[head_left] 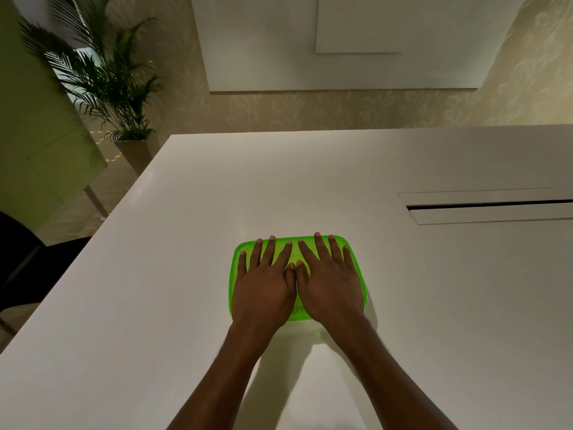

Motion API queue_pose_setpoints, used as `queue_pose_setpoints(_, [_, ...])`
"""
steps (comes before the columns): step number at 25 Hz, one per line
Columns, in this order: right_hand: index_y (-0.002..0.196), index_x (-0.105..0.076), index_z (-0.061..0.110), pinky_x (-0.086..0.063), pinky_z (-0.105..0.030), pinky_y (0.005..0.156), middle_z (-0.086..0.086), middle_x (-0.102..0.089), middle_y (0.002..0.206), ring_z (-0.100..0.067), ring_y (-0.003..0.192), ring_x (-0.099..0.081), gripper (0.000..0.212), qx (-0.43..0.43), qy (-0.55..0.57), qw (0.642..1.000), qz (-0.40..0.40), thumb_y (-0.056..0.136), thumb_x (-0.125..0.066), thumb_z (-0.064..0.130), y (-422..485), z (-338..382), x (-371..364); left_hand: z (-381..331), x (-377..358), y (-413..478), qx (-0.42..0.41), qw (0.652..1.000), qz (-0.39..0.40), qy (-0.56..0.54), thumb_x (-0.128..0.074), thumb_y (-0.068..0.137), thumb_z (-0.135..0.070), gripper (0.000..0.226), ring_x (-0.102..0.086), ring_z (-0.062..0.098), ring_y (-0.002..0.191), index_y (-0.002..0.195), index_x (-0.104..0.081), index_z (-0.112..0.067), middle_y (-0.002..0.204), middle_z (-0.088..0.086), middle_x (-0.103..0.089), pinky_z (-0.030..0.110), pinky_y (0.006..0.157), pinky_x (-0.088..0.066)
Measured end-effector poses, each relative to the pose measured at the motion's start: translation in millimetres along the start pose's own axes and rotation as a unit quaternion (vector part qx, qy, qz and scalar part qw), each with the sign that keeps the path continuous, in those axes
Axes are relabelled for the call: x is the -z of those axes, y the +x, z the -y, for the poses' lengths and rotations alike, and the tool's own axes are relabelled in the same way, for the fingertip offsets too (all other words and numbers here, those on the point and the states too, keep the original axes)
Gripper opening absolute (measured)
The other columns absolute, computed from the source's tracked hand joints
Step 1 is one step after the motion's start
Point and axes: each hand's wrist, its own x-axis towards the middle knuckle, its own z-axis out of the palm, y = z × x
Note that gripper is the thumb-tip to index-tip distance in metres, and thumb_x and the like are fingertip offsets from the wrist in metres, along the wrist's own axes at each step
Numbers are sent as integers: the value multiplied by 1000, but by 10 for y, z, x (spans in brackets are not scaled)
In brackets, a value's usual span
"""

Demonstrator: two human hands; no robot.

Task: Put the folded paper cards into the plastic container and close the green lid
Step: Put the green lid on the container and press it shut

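A bright green lid [356, 259] lies on top of the plastic container on the white table [310, 181], near the middle front. My left hand [263, 283] lies flat on the lid's left half with fingers spread and straight. My right hand [328, 280] lies flat on the right half in the same way, thumbs touching in the middle. Both palms press down on the lid. The container body and any paper cards are hidden under the lid and my hands.
A cable slot with a flap [486, 207] is set into the table at the right. Beyond the left table edge stand a potted palm [114, 85], a green panel [37, 135] and a dark chair [21, 259].
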Motion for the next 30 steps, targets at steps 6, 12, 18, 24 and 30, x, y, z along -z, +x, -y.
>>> queue_pose_setpoints(6, [160, -24, 34, -7, -48, 128, -3, -13, 171, -27, 159, -7, 56, -10, -8, 1000, -1, 105, -24, 48, 191, -13, -12, 19, -1, 225, -7, 1000, 3, -5, -24, 111, -45, 54, -3, 21, 165, 165, -24, -39, 176, -3, -13, 47, 133, -5])
queue_pose_setpoints(12, [160, -25, 34, -8, -48, 128, -2, -14, 171, -27, 159, -7, 55, -21, -14, 1000, 10, 106, -24, 47, 628, -52, -12, 37, -30, 667, -6, 1000, 3, -17, -27, 111, -43, 53, -8, 21, 164, 164, -29, -37, 176, -2, -17, 48, 133, -7])
queue_pose_setpoints(18, [159, -28, 32, -11, -49, 127, -4, -18, 170, -28, 158, -11, 55, -11, -19, 1000, 9, 106, -26, 45, 1106, -113, -25, 57, -88, 1144, 0, 1000, 7, -23, -28, 111, -39, 53, -9, 23, 164, 164, -30, -35, 175, 0, -19, 50, 132, -8])
queue_pose_setpoints(24, [158, -31, 31, -11, -49, 127, -5, -21, 169, -28, 158, -13, 55, -15, -17, 1000, 3, 105, -26, 45, 1469, -185, -78, 89, -138, 1532, -2, 999, 5, -40, -30, 110, -40, 52, -13, 23, 164, 162, -35, -34, 174, 1, -24, 51, 131, -9])
queue_pose_setpoints(30, [157, -33, 31, -13, -50, 127, -6, -24, 168, -29, 157, -17, 55, -9, -18, 1000, -7, 105, -27, 45, 1668, -202, -127, 108, -129, 1691, 2, 999, 8, -41, -29, 110, -40, 53, -13, 24, 164, 163, -34, -33, 174, 2, -23, 51, 132, -9])
